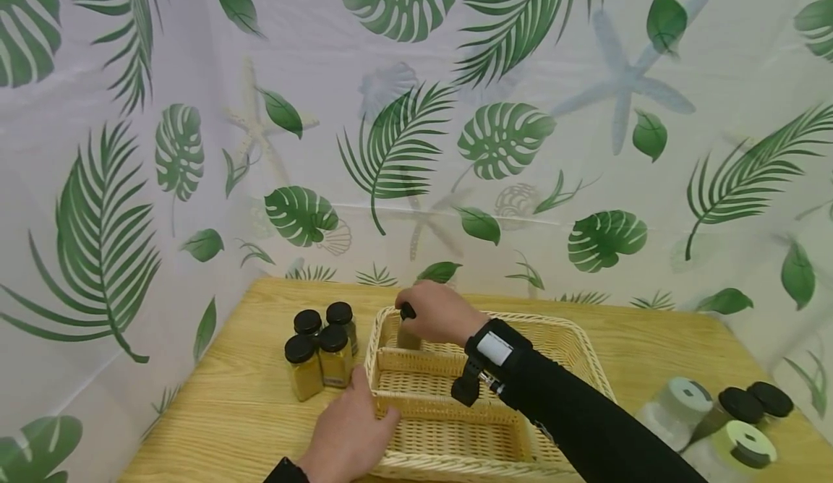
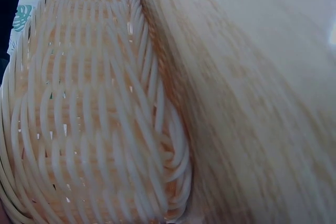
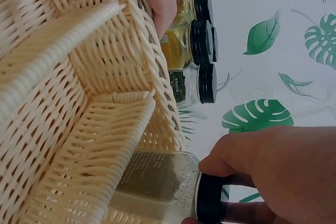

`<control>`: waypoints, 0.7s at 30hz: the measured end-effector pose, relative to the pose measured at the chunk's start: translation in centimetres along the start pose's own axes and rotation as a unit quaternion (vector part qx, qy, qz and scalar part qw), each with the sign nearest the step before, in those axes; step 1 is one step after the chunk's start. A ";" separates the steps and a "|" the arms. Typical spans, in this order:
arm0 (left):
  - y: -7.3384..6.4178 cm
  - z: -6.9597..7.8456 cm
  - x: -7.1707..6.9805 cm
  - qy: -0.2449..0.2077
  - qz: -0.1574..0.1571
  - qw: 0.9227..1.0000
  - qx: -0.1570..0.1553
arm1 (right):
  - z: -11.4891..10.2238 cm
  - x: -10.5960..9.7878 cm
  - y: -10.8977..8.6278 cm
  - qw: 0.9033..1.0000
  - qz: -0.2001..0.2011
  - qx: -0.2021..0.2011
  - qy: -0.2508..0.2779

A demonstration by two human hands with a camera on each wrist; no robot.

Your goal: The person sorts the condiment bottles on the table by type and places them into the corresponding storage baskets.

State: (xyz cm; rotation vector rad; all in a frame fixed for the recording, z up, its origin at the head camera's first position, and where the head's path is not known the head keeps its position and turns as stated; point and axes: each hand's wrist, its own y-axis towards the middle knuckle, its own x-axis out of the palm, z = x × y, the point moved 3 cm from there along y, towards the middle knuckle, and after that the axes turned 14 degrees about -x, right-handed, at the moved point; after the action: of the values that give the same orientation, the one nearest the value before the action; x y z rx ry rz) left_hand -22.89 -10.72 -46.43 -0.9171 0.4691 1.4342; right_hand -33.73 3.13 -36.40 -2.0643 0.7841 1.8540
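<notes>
My right hand (image 1: 447,314) holds a glass spice jar (image 3: 157,179) by its black lid (image 3: 209,198), thumb and fingers on opposite sides. The jar stands upright in the back left compartment of a divided wicker basket (image 1: 481,463), partly hidden behind a woven divider (image 1: 416,359). What fills it looks greyish-brown, with a printed label on the side. At the basket's left wall, my left hand (image 1: 351,425) grips the rim, its thumb inside and its fingers outside. The left wrist view shows only the basket's woven outer wall (image 2: 89,108) and the tabletop.
Left of the basket stand several black-lidded spice jars (image 1: 304,378), some with yellow contents. Jars with pale lids (image 1: 690,396) and two black-lidded jars (image 1: 740,405) stand at the right. A leaf-patterned sheet (image 1: 416,143) hangs behind the wooden table (image 1: 208,411).
</notes>
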 end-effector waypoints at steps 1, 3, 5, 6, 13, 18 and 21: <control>0.0 0.0 0.0 -0.001 0.000 1.000 0.000 | -0.1 0.1 0.1 1.000 -0.002 0.001 0.000; 0.0 0.0 0.1 -0.002 0.002 1.000 0.001 | -0.2 0.2 0.3 1.000 -0.006 0.001 0.003; 0.0 0.1 0.1 -0.003 0.002 1.000 0.002 | -0.3 0.3 0.5 1.000 -0.007 0.001 0.007; 0.0 0.1 0.1 -0.003 0.003 1.000 0.004 | -0.3 0.3 0.6 1.000 -0.005 0.000 0.012; -0.1 0.2 0.1 0.002 0.011 1.000 0.009 | -0.4 0.6 0.9 1.000 -0.002 -0.003 0.011; -0.1 0.2 0.1 0.005 0.009 1.000 0.005 | -0.4 0.7 0.9 1.000 0.001 -0.009 0.008; 0.0 0.2 0.1 0.004 0.005 1.000 0.005 | -0.5 0.7 0.8 1.000 0.001 -0.009 0.012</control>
State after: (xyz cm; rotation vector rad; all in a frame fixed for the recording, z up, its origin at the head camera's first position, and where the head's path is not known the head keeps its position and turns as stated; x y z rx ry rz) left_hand -22.89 -10.51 -46.35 -0.9139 0.4859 1.4376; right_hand -33.71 2.04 -36.84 -2.1017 0.7782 1.8472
